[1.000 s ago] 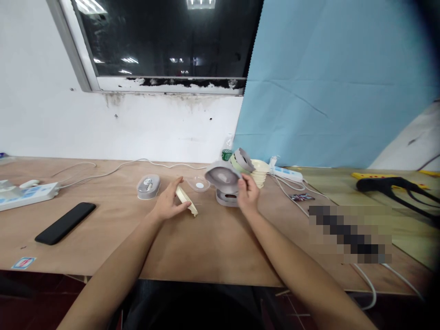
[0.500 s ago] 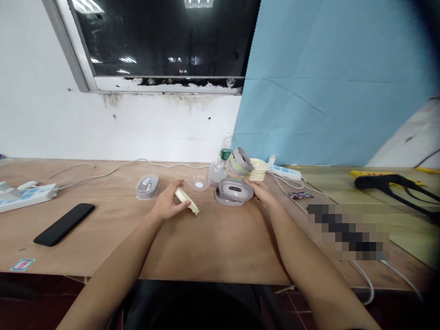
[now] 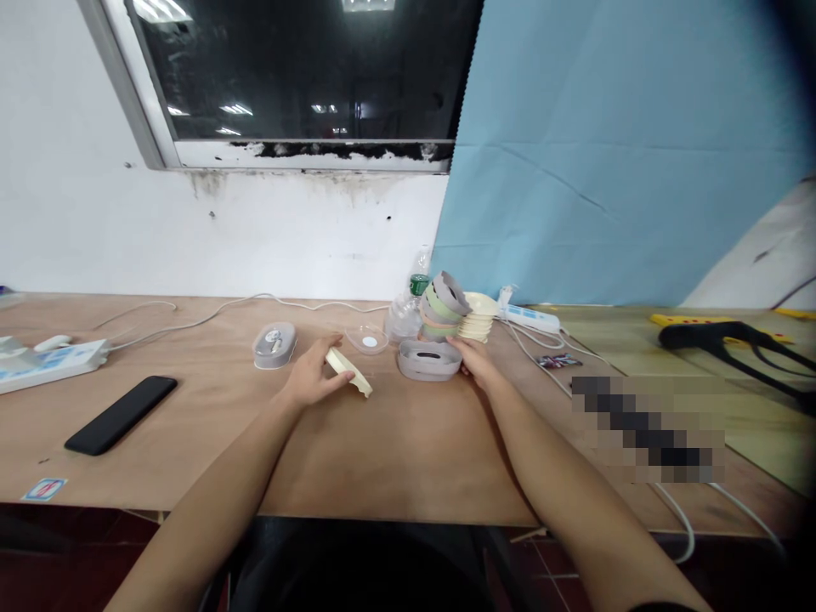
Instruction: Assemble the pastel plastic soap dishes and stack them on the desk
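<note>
My left hand [image 3: 317, 371] is closed around a cream oval plastic ring-like part [image 3: 348, 372], tilted on edge just above the table. At the right end of a grey oval plastic tray [image 3: 430, 361], which has a dark slot in its middle, my right hand [image 3: 475, 361] grips the edge; part of its fingers is hidden. Right behind that tray leans a tilted stack of grey, green and pinkish oval parts [image 3: 443, 302]. Beside the stack are several nested cream dishes [image 3: 479, 316]. A clear shallow lid [image 3: 368, 340] with a white round spot lies between my hands.
To the left sit a grey oval box [image 3: 274, 346] with small items inside, a black phone [image 3: 121, 415] and a white power strip [image 3: 57, 365]. A clear bottle [image 3: 405, 314] stands at the back. White cables [image 3: 535, 340] and another power strip [image 3: 530, 320] lie on the right.
My right hand has brought the upper grey oval piece down into line with the one beneath, so they now look like one tray. My left hand holds the cream part almost unmoved.
</note>
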Tool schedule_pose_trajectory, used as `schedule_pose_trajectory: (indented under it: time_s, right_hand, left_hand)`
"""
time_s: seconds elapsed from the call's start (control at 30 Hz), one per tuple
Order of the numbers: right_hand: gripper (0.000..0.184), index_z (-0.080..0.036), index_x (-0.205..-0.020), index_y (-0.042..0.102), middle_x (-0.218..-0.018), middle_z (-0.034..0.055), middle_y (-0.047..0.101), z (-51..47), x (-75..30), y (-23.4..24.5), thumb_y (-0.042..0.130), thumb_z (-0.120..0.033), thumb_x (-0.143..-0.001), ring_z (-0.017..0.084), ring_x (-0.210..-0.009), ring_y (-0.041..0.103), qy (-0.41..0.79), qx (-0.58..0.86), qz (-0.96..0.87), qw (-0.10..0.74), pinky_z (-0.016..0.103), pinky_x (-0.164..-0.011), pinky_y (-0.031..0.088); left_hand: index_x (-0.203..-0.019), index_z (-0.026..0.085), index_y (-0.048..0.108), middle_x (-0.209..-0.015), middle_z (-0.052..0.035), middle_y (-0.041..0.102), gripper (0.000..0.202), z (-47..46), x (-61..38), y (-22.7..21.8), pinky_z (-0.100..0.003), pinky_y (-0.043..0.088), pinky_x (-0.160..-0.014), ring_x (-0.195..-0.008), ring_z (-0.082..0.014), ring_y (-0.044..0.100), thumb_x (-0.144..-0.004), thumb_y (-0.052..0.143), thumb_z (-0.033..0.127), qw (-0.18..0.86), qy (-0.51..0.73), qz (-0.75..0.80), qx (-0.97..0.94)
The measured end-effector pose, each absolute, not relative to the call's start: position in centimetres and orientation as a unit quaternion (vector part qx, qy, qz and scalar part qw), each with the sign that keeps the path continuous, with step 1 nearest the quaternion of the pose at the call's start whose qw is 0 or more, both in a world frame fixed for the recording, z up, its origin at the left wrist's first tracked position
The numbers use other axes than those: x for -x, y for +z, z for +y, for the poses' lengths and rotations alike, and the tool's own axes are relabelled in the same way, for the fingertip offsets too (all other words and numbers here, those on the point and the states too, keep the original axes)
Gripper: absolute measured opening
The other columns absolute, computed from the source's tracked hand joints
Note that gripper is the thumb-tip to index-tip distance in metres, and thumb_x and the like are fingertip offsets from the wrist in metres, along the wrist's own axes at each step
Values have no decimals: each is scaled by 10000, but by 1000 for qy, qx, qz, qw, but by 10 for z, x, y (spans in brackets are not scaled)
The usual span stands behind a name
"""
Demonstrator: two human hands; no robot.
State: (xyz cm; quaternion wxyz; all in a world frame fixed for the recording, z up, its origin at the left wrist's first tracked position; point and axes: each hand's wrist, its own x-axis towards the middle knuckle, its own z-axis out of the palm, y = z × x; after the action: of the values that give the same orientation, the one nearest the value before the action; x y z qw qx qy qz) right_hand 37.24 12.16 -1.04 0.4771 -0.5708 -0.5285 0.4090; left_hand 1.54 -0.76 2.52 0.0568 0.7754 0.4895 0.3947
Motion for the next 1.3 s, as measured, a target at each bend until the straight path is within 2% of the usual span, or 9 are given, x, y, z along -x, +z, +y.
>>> schedule_pose_trajectory:
  time_s: [0.17,0.37,0.5,0.67,0.83,0.93,1.07,1.17,1.3]
  right_hand:
    - [430,-170,-707,622,-392,-60,449,122,-361,-15,624,-600,-704,95,-335,369,370,584,-549,470,223,-348,245]
    - [428,-160,-636,637,-630,36,654,117,-346,-11,542,-554,-772,166,-615,555,176,588,-608,503,265,-582,389]
    - [351,-163,-790,674,-747,53,688,106,-339,-1,508,-471,-824,171,-656,578,74,546,-634,543,280,-651,415]
    - [338,-173,-986,656,-840,53,687,81,-328,12,499,-443,-856,142,-589,538,2,462,-690,557,286,-643,444]
    - [493,-191,-1155,585,-907,56,687,48,-298,18,558,-542,-810,131,-546,535,19,250,-830,498,288,-607,473]
    - [571,-210,-1197,570,-925,55,695,32,-277,18,647,-552,-747,160,-636,598,19,170,-884,435,292,-643,490]
    - [248,-274,-1033,649,-786,12,681,21,-266,15,560,-411,-846,168,-687,620,26,212,-905,369,287,-662,486]
    - [227,-266,-940,659,-751,14,656,29,-274,15,473,-383,-884,165,-679,614,48,293,-844,446,296,-675,494]
    - [389,-183,-958,594,-804,59,624,72,-310,23,333,-468,-917,191,-773,626,92,420,-563,706,305,-684,512]
  left_hand:
    - [-1349,204,410,-1273,-120,559,672,-8,-16,25,-413,433,-978,-1167,-282,542,-783,625,495,61,395,490,-775]
    - [-1307,208,449,-1257,-110,562,627,-9,-16,27,-405,439,-969,-1156,-278,547,-779,626,495,70,394,489,-775]
    - [-1224,201,508,-1198,-105,585,551,-8,-13,27,-398,454,-931,-1101,-277,568,-773,623,498,78,397,496,-769]
    - [-1092,181,572,-1064,-82,628,451,-5,-11,24,-334,478,-791,-924,-235,601,-794,575,520,106,450,485,-742]
    - [-999,163,608,-891,-55,643,464,0,-14,18,-287,468,-665,-710,-177,587,-823,495,577,180,515,462,-699]
    - [-995,161,603,-939,-67,645,468,1,-17,13,-287,476,-669,-729,-177,596,-834,489,585,205,530,448,-690]
    - [-1070,162,583,-1034,-100,646,495,-1,-21,10,-323,497,-748,-860,-216,619,-864,441,590,203,520,440,-703]
    - [-1223,179,522,-1186,-122,601,523,-3,-19,15,-375,478,-875,-1027,-246,591,-888,408,565,150,478,432,-750]
    - [-1223,210,528,-1276,-106,542,456,0,-4,25,-427,354,-1051,-1218,-261,479,-886,454,509,-5,447,504,-740]
